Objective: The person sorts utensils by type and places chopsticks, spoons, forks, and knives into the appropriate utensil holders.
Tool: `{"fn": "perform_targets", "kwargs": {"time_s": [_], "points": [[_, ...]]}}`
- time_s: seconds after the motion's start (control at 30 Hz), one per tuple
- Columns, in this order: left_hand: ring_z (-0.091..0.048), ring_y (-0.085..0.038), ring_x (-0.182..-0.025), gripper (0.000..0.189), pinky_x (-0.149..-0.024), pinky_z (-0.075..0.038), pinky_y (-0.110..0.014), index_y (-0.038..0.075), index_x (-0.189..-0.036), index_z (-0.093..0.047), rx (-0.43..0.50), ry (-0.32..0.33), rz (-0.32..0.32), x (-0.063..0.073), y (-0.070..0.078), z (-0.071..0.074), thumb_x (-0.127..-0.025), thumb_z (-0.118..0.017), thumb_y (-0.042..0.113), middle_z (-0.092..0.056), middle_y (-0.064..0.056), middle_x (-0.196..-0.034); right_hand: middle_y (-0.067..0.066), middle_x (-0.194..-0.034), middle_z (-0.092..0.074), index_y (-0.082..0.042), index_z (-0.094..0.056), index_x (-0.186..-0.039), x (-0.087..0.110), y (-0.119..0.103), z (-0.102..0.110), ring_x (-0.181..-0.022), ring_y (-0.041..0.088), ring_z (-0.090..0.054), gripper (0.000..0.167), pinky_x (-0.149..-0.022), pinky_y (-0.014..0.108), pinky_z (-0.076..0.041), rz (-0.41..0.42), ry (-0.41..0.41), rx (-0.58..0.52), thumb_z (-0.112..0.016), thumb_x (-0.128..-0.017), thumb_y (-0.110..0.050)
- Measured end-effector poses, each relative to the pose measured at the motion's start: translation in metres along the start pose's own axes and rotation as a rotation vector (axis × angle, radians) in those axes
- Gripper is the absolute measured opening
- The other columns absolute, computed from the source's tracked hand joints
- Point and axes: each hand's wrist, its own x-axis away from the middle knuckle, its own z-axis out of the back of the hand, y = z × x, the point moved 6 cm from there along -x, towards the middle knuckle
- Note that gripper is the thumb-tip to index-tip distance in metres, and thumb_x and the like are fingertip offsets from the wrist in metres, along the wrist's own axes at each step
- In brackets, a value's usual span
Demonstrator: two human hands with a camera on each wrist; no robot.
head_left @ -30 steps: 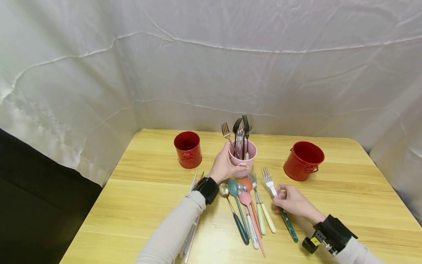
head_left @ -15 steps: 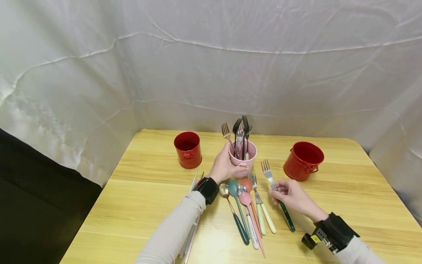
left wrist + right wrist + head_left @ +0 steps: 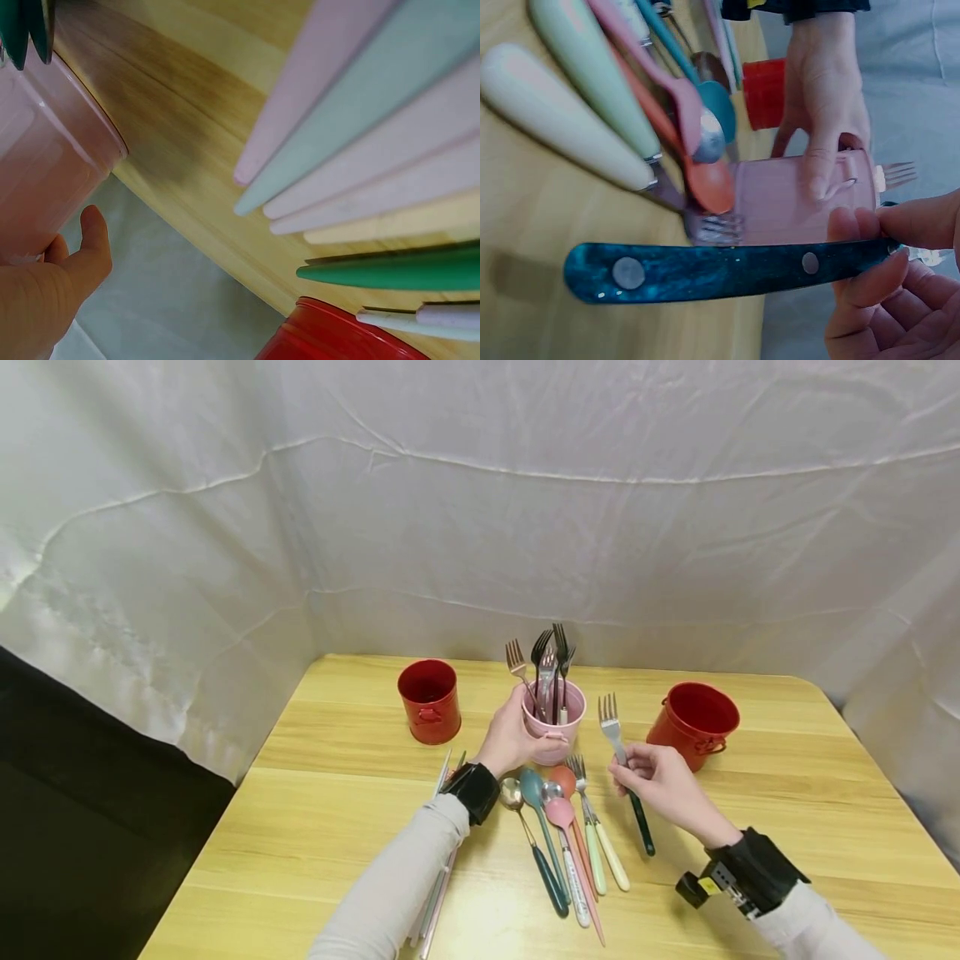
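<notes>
My left hand (image 3: 513, 737) grips the near left side of a pink bucket (image 3: 572, 710), which holds several forks standing tines up. To its right, my right hand (image 3: 663, 781) pinches a fork (image 3: 611, 727) around the middle, tines pointing up and away. In the right wrist view this fork's dark teal handle (image 3: 705, 274) shows two round rivets. Below the bucket lie several spoons, among them a pink spoon (image 3: 559, 812) and a teal spoon (image 3: 531, 787). Beside them are two forks with pale handles (image 3: 612, 857).
One red bucket (image 3: 442, 720) stands at the left, and another red bucket (image 3: 671, 727) stands just behind my right hand. Several chopsticks (image 3: 437, 893) lie partly beneath my left forearm. A pale cloth (image 3: 450, 527) hangs behind the wooden table (image 3: 300, 860).
My right hand has lifted the teal-handled fork off the table and carried it away from me, towards the pink bucket. My left hand has stayed on the bucket.
</notes>
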Motion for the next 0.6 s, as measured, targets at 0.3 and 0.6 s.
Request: {"fn": "perform_targets", "kwargs": {"time_s": [0.3,0.6], "points": [[-0.057,-0.019,-0.130,0.091,-0.115,-0.044,-0.039,0.020,-0.142,-0.040,-0.007,-0.004,0.012,0.000,0.000,0.000,-0.069,-0.094,0.021,-0.060,-0.005,-0.140,0.016,-0.084,-0.072,0.004,-0.066,-0.102,-0.010,-0.024,0.008,-0.066,0.005,-0.066,0.016,-0.072,0.013,-0.056,0.048,0.099,0.012,-0.067,-0.097,-0.011],[-0.057,-0.020,-0.131,0.092,-0.115,-0.044,-0.040,0.020,-0.143,-0.040,0.003,-0.006,0.017,0.001,0.000,0.000,-0.069,-0.094,0.021,-0.059,-0.005,-0.141,0.018,-0.082,-0.071,0.004,-0.066,-0.100,-0.030,-0.050,0.018,-0.068,0.005,-0.068,0.016,-0.074,0.012,-0.057,0.145,0.208,-0.051,-0.066,-0.098,-0.011]]}}
